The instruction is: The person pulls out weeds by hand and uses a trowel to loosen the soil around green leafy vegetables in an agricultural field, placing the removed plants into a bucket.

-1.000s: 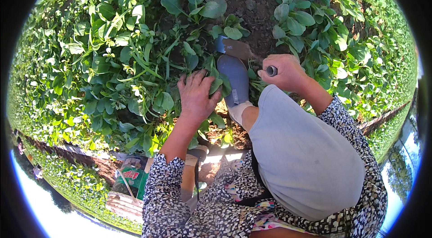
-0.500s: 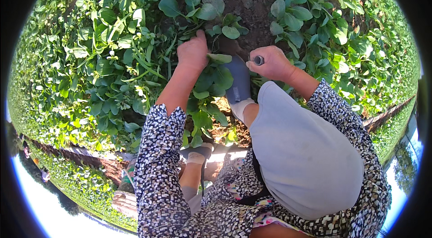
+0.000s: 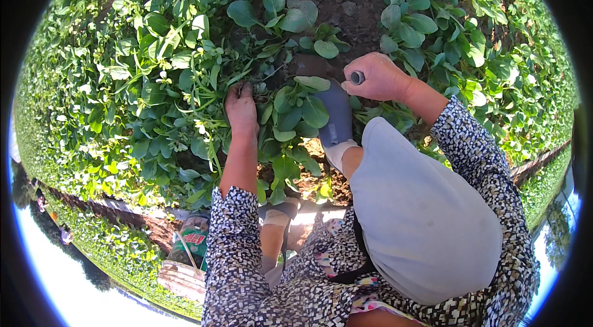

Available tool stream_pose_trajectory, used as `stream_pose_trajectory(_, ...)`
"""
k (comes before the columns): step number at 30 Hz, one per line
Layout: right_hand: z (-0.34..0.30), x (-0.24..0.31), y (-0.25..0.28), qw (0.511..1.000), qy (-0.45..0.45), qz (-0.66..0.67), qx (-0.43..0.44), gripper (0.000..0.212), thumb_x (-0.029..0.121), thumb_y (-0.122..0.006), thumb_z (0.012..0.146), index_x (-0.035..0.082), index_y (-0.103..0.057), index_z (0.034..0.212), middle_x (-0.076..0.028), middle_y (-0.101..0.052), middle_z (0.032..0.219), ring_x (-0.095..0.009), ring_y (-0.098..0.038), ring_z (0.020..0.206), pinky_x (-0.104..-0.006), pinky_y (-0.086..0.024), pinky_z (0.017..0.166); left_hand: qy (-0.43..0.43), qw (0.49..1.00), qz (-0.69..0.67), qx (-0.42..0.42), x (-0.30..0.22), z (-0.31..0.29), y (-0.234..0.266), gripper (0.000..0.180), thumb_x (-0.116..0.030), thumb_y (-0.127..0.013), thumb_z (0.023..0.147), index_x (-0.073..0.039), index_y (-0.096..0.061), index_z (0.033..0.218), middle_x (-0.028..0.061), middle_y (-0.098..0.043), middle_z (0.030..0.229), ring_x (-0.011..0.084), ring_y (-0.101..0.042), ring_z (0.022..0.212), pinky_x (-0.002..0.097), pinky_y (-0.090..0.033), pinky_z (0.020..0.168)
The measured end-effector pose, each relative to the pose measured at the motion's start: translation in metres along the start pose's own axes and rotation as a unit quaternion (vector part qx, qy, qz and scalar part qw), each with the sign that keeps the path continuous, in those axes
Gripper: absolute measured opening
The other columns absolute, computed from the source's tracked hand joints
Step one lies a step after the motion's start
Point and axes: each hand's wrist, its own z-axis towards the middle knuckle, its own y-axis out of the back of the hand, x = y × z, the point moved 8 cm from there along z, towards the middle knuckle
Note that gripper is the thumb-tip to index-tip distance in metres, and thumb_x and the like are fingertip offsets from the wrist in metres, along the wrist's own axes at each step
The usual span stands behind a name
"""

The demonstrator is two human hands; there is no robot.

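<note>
My left hand [image 3: 242, 110] is down among the plants, fingers bent and closed at thin weeds [image 3: 258, 83]; the fingertips are partly hidden by leaves. Just right of it stands a broad-leaved green plant [image 3: 296, 107]. My right hand [image 3: 382, 76] is wrapped round the handle [image 3: 357, 78] of a tool, whose round grey end points up toward me. A flat brown piece [image 3: 311, 66] left of that hand may be the tool's blade, but I cannot tell. My grey shoe [image 3: 336, 114] rests on the soil between the hands.
Leafy plants [image 3: 148, 80] crowd the left side, and more [image 3: 411, 24] grow at the right. Dark soil [image 3: 352, 18] shows between them. A pale hat brim [image 3: 432, 209] covers the lower right. Behind at lower left are a green package [image 3: 191, 240] and a whitish bucket [image 3: 181, 279].
My left hand has drawn back toward me and to the left, away from the base of the far plant. My right hand keeps its hold on the handle, nearly in place.
</note>
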Motion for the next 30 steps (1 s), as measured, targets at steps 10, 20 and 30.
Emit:
stream_pose_trajectory(10, 0.016, -0.001, -0.02, 0.997, 0.065, -0.031, 0.001, 0.027, 0.027, -0.065, 0.076, 0.005, -0.055, 0.064, -0.011, -0.051, 0.06, -0.03, -0.052, 0.059, -0.0385, -0.041, 0.056, -0.187, 0.948, 0.247, 0.07, -0.048, 0.006, -0.052, 0.058, -0.025, -0.073, 0.075, -0.002, -0.049, 0.123, 0.0172, -0.058, 0.119, 0.0331, -0.056, 0.109, 0.0412, -0.043, 0.094)
stream_pose_trajectory(20, 0.014, -0.014, -0.017, 0.989, -0.024, 0.136, 0.05, 0.027, 0.021, -0.068, 0.079, 0.001, -0.057, 0.066, -0.003, -0.041, 0.055, -0.009, -0.035, 0.055, -0.028, -0.034, 0.052, -0.058, 0.959, 0.262, 0.092, -0.03, 0.023, -0.062, 0.048, -0.021, -0.066, 0.077, -0.004, -0.057, 0.12, 0.0141, -0.066, 0.11, 0.0289, -0.062, 0.102, 0.035, -0.044, 0.092)
stream_pose_trajectory(30, -0.015, -0.004, -0.031, 0.992, -0.013, 0.077, -0.098, 0.022, 0.023, -0.068, 0.078, 0.004, -0.059, 0.07, -0.01, -0.054, 0.063, -0.025, -0.052, 0.057, -0.0338, -0.042, 0.056, -0.097, 0.993, 0.073, -0.01, -0.026, 0.046, -0.024, 0.055, -0.015, -0.073, 0.074, 0.0, -0.047, 0.121, 0.0162, -0.058, 0.114, 0.0309, -0.055, 0.104, 0.0402, -0.042, 0.093)
